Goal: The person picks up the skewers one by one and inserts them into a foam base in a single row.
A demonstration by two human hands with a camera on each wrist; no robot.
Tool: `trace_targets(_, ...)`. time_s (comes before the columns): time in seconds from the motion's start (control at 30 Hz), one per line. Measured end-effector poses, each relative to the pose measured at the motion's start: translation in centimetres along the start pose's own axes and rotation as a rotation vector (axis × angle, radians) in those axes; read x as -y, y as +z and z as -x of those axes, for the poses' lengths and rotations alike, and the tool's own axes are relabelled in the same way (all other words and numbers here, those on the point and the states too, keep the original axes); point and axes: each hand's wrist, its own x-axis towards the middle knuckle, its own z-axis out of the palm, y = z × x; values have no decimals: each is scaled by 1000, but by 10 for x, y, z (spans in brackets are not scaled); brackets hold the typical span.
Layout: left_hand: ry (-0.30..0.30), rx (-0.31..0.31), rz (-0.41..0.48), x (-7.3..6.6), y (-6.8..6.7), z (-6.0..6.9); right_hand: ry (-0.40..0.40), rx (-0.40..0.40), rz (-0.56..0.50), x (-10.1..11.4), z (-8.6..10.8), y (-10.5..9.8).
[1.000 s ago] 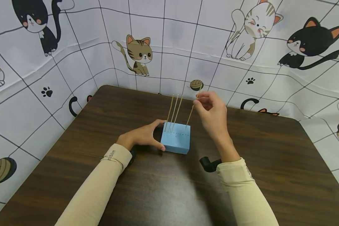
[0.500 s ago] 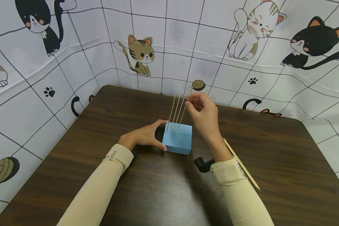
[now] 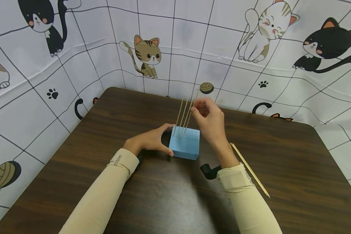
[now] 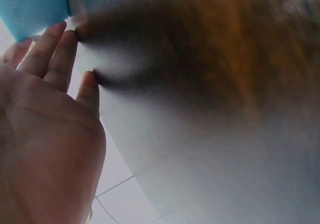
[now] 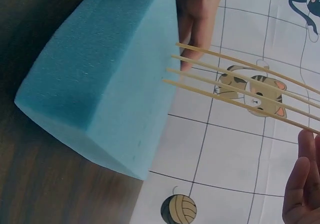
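A light blue foam block (image 3: 183, 149) with rows of small dots on top lies on the dark wooden table. My left hand (image 3: 147, 140) holds its left side, thumb at the front corner and forefinger at the back; its other fingers (image 4: 60, 58) are spread below the block in the left wrist view. Several thin wooden skewers (image 3: 178, 117) stand in a row in the block's top, leaning slightly. My right hand (image 3: 211, 120) pinches the rightmost skewer (image 5: 215, 94) between thumb and fingertips, near its upper end. That skewer's lower end meets the foam.
Loose skewers (image 3: 250, 169) lie together on the table, right of my right forearm. A black wrist camera (image 3: 209, 171) sits under the right wrist. Behind the table edge hangs a white cat-print cloth (image 3: 187, 42).
My right hand has moved left with its skewer, from the block's right side to beside the other skewers, then slightly down. The loose skewers have come into sight. The left hand stays put.
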Motion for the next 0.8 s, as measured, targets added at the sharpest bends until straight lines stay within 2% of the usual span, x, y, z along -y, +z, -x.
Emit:
trace_targets(0.3,2,-9,-3,1,0,-1,37,21,14,-5,6,5)
trace_targets(0.8,4,-5,-3,0,-1,-1,15,25,31,-6,6,6)
